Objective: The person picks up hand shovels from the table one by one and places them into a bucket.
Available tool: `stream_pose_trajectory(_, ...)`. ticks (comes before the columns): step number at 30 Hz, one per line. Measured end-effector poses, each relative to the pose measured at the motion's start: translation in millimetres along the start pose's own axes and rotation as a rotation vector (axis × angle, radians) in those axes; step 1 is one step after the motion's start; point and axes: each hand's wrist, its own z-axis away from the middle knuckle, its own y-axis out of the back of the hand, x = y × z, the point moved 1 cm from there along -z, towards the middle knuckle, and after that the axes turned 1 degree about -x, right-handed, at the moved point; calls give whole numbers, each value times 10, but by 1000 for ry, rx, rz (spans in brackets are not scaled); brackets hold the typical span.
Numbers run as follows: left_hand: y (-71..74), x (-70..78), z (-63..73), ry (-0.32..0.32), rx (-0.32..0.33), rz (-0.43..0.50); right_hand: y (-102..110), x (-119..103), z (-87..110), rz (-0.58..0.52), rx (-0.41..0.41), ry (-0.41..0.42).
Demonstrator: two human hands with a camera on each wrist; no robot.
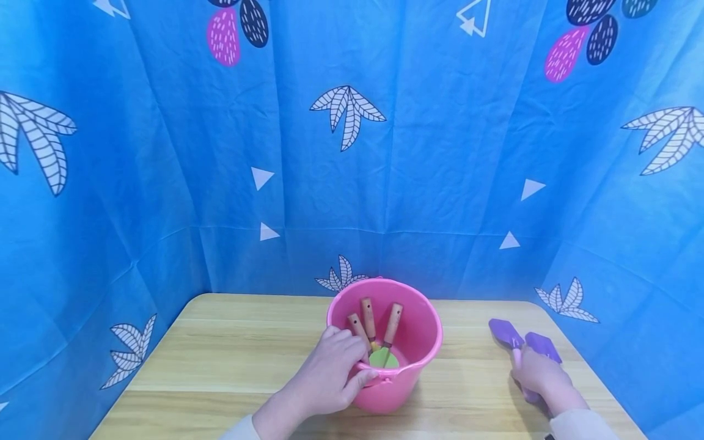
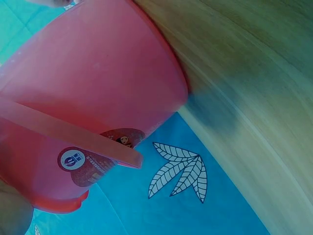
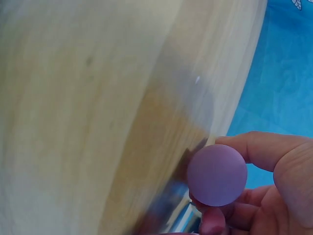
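Note:
A pink bucket (image 1: 409, 379) stands on the table, and my left hand (image 1: 335, 370) grips its near left rim, fingers over the edge and thumb outside. Inside lean several tools with wooden handles (image 1: 393, 324), and a light green head (image 1: 383, 358) shows among them. At the right, my right hand (image 1: 541, 376) pinches the handle of a purple spatula (image 1: 506, 333); the rounded handle end (image 3: 217, 175) faces the right wrist camera between thumb and fingers. The purple head of a second spatula (image 1: 543, 346) lies beside it, its handle hidden by the hand.
The wooden table (image 1: 242, 348) has rounded far corners. A blue patterned curtain (image 1: 440, 153) hangs behind it and along both sides. The bucket's flat pink carrying handle (image 2: 73, 129) hangs against its outer wall, across a sticker (image 2: 83, 166).

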Motion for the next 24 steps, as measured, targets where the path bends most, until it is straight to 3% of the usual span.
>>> stream_pose_trajectory(6,3,-2,1,5,-3,-2,71,-88,82,-46,6,4)
stream_pose_trajectory(24,7,6,-13,19,-19,-10,224,-124,93,-23,76,8)
